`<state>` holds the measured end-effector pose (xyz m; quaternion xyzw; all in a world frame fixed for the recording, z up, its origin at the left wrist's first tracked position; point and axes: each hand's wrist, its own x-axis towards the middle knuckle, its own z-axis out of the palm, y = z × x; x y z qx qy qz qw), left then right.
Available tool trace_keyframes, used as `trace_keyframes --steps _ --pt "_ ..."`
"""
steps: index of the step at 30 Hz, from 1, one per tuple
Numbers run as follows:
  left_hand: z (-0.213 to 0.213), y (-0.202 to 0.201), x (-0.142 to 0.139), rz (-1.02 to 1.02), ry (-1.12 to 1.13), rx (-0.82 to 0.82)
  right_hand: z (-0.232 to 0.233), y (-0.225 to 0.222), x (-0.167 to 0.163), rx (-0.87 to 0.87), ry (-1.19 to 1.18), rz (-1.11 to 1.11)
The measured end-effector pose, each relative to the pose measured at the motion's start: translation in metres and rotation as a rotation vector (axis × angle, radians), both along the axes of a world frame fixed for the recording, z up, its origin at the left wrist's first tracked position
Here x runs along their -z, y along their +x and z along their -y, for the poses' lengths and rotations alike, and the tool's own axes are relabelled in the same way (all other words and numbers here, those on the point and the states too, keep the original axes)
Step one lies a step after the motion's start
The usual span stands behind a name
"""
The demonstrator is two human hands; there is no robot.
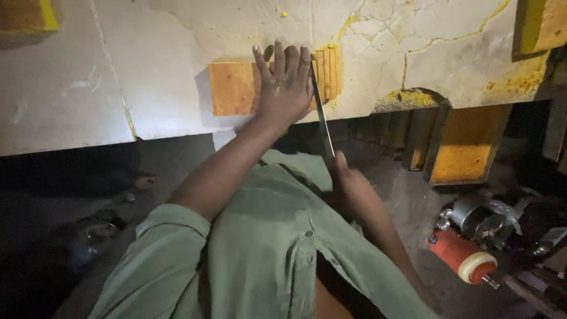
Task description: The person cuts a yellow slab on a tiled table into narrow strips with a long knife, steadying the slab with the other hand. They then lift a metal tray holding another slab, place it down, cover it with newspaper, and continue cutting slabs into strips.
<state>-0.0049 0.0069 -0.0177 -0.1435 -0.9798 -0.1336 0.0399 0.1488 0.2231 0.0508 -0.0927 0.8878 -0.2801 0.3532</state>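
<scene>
**Marble slab, yellow block, long blade**

Marble, white and cracked, makes up the broad worktop that fills the far half of the view, its cracks and surface dusted with yellow crumbs. Below its near edge the space is dark; a yellow-faced box stands under the right part of the slab, and to the near right lies a metal motor with a red cylinder beside it. A green shirt covers the person's chest and both arms in the near middle of the scene.

On the worktop, close to its near edge and roughly in the middle, sits an orange-yellow block. Its right end is already cut into thin upright slices that stand touching one another.

The left hand lies flat on the block, palm down, fingers spread and pointing far, pressing rather than gripping. Just right of it, between hand and slices, runs a long thin knife, its blade reaching from the block down past the slab's edge. The right hand is clenched round the knife's handle below the edge of the worktop.
</scene>
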Motion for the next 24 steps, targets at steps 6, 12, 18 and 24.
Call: trace_keyframes --steps 6,12,18,24 --pt "0.000 0.000 0.000 -0.024 -0.036 -0.026 0.028 -0.059 0.084 0.025 0.178 -0.176" --pt "0.009 0.002 -0.003 -0.198 -0.180 -0.075 0.070 -0.126 0.023 0.031 0.084 -0.223" --pt "0.011 0.002 0.000 0.005 -0.014 -0.018 0.026 -0.014 -0.020 0.020 0.112 0.021" --pt "0.010 0.000 0.006 0.024 0.030 -0.035 0.022 -0.030 0.085 -0.084 0.060 -0.318"
